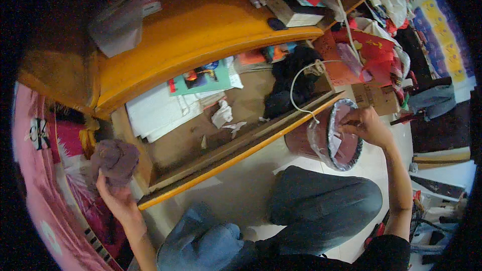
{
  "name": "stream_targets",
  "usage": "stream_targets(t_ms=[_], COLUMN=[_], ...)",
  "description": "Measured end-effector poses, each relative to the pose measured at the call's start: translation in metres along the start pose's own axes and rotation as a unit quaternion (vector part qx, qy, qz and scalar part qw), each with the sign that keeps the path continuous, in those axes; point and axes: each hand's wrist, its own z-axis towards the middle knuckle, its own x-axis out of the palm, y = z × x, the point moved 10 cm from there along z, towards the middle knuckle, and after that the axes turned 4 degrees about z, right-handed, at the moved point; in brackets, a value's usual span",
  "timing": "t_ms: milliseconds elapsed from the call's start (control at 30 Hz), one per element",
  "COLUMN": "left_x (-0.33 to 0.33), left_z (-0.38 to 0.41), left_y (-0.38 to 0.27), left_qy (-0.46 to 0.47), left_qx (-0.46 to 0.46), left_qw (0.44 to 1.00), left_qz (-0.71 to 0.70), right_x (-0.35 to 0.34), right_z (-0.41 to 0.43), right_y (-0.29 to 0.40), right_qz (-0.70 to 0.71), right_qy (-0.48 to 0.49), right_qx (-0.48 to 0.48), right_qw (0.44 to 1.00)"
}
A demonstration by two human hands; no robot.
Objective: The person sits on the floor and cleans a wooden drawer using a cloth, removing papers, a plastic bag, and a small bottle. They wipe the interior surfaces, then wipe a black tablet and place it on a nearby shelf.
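My left hand [122, 195] holds a bunched grey-brown cloth [115, 158] at the left end of a pulled-out wooden drawer [203, 169]. My right hand [363, 124] reaches over the mouth of a reddish-brown bin [305, 139] with a clear plastic liner; its fingertips are in shadow, and whether they hold anything cannot be told. White scraps lie in the bin. Inside the drawer are white papers [162, 114], a green printed booklet [203, 79], crumpled white paper [222, 114], small scraps and a black cloth [288, 82]. A white cable [293, 86] hangs over the drawer's front edge.
An orange-brown wooden desktop [196, 26] overhangs the drawer, with a plastic bag [120, 30] and a box [297, 13] on it. Pink fabric [32, 158] hangs at the left. Red bags [372, 51] and a cardboard box [376, 98] stand at the right, beyond the bin.
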Motion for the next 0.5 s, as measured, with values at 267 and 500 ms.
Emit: stream_targets(t_ms=[267, 500], left_x=[0.019, 0.020], left_z=[-0.009, -0.007], left_y=[-0.013, -0.006], left_qy=[-0.020, -0.009], left_qx=[0.001, -0.019], left_qw=[0.999, 0.999], left_qz=[-0.030, -0.046], right_x=[0.098, 0.201], right_z=[0.143, 0.210], right_y=[0.194, 0.172], right_qz=[-0.013, -0.194], right_qy=[0.076, 0.071], right_qx=[-0.420, -0.479], right_qw=[0.904, 0.853])
